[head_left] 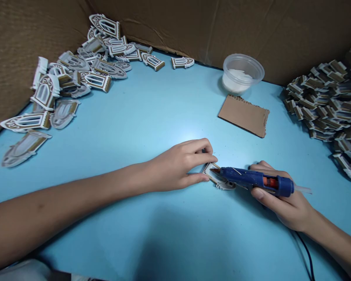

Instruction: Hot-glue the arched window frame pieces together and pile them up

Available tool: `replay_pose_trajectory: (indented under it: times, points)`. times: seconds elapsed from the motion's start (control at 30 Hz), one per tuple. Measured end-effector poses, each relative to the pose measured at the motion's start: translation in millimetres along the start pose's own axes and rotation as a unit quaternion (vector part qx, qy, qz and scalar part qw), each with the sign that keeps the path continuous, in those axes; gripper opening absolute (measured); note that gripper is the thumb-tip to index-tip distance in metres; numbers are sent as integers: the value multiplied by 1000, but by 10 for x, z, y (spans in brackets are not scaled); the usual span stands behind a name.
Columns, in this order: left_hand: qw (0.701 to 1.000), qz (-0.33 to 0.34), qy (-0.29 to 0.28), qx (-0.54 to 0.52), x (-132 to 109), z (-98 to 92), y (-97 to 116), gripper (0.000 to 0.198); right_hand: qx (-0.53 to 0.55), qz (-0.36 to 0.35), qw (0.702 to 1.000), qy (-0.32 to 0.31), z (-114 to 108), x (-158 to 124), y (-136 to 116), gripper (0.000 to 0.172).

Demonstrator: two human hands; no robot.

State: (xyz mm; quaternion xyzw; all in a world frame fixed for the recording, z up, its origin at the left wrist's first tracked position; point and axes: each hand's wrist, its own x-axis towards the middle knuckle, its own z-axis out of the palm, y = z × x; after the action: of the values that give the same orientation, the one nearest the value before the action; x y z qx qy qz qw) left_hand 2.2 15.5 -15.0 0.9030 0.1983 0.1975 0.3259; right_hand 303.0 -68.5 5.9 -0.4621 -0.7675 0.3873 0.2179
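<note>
My right hand (280, 195) is wrapped round a blue hot glue gun (245, 177), with a clear glue stick poking out of its back end. The gun's nozzle points left, over one end of a small white arched window piece (224, 183) lying on the table. Thumb and fingertips of my left hand (190, 162) pinch that same end of the piece from both sides. Part of the window piece is hidden beneath the glue gun, and I cannot tell whether the nozzle touches it.
Arched window pieces lie heaped at the back left (95, 80). A larger stack of similar pieces (318, 101) stands at the right. Toward the back are a clear plastic tub (242, 74) with white contents and a cardboard scrap (244, 116). Cardboard walls (175, 23) border the blue table (152, 117). A black cord (307, 249) trails below my right hand.
</note>
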Motion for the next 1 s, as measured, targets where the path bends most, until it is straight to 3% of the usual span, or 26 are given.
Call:
replay_pose_trajectory:
  times: [0.53, 0.67, 0.73, 0.83, 0.9, 1.0]
  points:
    - [1000, -11, -1, -7, -7, 3, -4, 37, 10, 16, 1000, 18, 17, -5, -1, 31]
    - [1000, -8, -5, 5, 2, 12, -4, 38, 93, 12, 995, 30, 56, -41, 45, 28]
    - [1000, -2, -5, 15, 4, 19, -4, 39, 182, -4, 981, 69, 83, -79, 91, 36]
    - [1000, -1, -3, 20, 3, 29, -5, 38, 258, -23, 950, 174, 94, -116, 180, 39]
    - [1000, -3, -2, 17, -1, 30, -7, 38, 226, -7, 948, 226, 65, -103, 237, 34]
    - [1000, -5, -6, 6, -10, 18, -2, 37, 31, 51, 963, 262, -17, -26, 284, 23]
